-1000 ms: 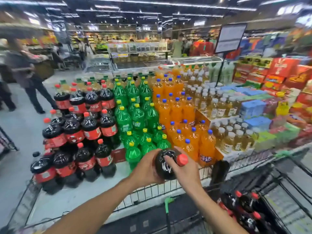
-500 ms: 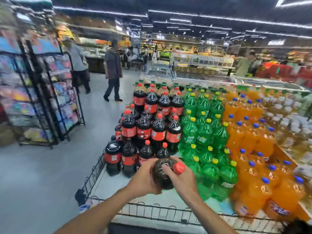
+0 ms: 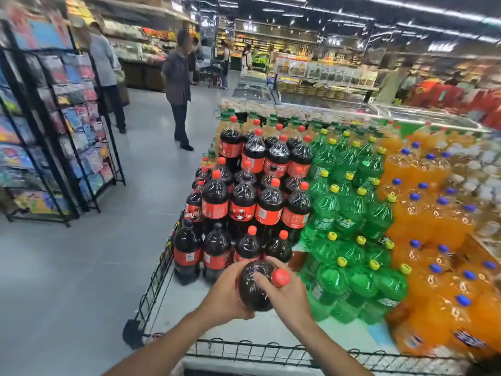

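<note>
Left grip (image 3: 226, 294) curled round the cola bottle (image 3: 252, 293), right grip (image 3: 288, 297) wrapped at its shoulder by the red cap (image 3: 280, 278). I hold it tilted over the table (image 3: 187, 308), near edge, just before the stacked colas (image 3: 244, 207); green bottles (image 3: 349, 213) to the right.

The held bottle (image 3: 250, 294) is positioned before the cola stack (image 3: 254, 204), above the display platform (image 3: 257, 331), with the rack (image 3: 54, 131) left across the aisle (image 3: 151, 169).
</note>
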